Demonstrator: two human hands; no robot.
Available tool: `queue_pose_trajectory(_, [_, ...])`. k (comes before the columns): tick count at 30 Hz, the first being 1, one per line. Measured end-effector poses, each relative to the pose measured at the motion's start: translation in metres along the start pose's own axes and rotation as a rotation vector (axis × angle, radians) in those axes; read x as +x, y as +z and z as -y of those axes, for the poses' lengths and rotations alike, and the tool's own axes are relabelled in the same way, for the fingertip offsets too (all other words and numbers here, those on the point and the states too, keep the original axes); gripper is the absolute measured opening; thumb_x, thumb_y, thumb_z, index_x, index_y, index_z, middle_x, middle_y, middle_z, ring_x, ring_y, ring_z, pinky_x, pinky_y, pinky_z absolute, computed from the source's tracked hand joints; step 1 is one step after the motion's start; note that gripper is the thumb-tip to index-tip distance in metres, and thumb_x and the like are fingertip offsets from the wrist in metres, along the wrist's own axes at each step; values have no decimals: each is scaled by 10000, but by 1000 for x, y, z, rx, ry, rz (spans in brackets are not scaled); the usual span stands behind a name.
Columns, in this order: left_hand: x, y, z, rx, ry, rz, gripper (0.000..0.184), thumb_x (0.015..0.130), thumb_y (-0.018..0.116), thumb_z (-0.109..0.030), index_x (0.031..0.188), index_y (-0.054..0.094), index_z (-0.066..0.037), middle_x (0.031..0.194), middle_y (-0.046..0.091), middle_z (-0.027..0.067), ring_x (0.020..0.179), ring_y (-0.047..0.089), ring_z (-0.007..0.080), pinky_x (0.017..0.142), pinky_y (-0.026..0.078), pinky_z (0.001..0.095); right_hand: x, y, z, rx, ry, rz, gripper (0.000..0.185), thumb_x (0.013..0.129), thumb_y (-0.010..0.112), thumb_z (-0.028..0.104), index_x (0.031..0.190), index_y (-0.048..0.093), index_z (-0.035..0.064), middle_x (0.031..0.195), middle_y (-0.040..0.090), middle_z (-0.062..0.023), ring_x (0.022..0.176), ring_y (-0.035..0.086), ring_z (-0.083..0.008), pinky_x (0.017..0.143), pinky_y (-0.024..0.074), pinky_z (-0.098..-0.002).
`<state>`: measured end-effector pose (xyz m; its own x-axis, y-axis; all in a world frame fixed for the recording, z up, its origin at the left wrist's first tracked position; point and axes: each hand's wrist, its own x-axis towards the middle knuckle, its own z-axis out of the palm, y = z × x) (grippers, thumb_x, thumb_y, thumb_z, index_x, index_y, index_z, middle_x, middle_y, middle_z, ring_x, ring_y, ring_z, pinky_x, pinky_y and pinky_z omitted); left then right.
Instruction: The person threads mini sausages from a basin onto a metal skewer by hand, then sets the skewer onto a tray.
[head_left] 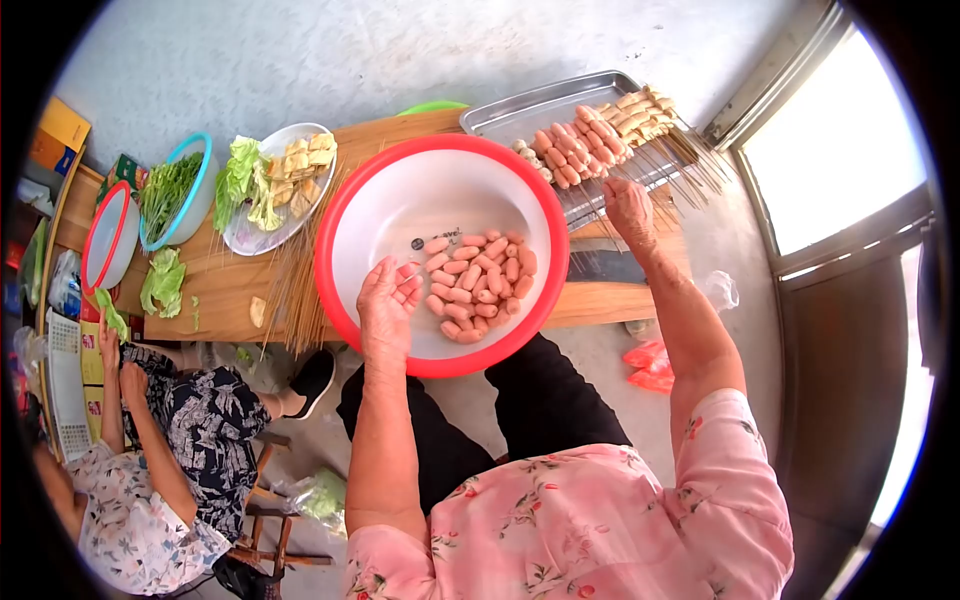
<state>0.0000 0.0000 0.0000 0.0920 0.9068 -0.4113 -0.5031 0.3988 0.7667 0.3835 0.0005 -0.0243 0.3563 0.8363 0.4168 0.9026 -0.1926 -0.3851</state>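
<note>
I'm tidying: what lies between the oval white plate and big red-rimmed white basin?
The head view shows thin brown wooden skewers on the wooden table.

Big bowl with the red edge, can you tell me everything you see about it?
The bowl is wide, round and whitish, with a thick red rim, and looks like plastic. Inside is a dark printed mark. It sits upright on the wooden table, jutting past the near edge. Many small pink sausages lie loosely in it. The left hand is over its near side; I can't tell if it touches.
</note>
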Motion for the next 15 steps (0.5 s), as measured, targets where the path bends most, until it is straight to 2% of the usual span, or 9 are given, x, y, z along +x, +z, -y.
queue_pose_trajectory(2, [-3,1,-1,0,13,7,399,844,633,-305,1127,503,-58,956,588,84,810,575,159,756,461,293,-1,-5,4,-62,69,54,197,829,552,227,757,627,59,726,617,-184,719,602,-372,640,484,-450])
queue_pose_trajectory(10, [5,-2,4,-4,26,22,408,857,612,-325,1135,487,-55,953,585,74,826,578,159,755,468,299,-10,-13,-6,-95,90,76,189,815,574,245,769,624,69,761,617,-173,751,597,-366,655,472,-457])
queue_pose_trajectory(15, [4,-4,1,-19,30,15,393,857,615,-317,1123,496,-54,954,586,75,822,581,160,752,475,304,-22,-18,8,-174,-13,-75,171,825,574,236,776,611,77,801,577,-128,815,559,-327,681,443,-439])
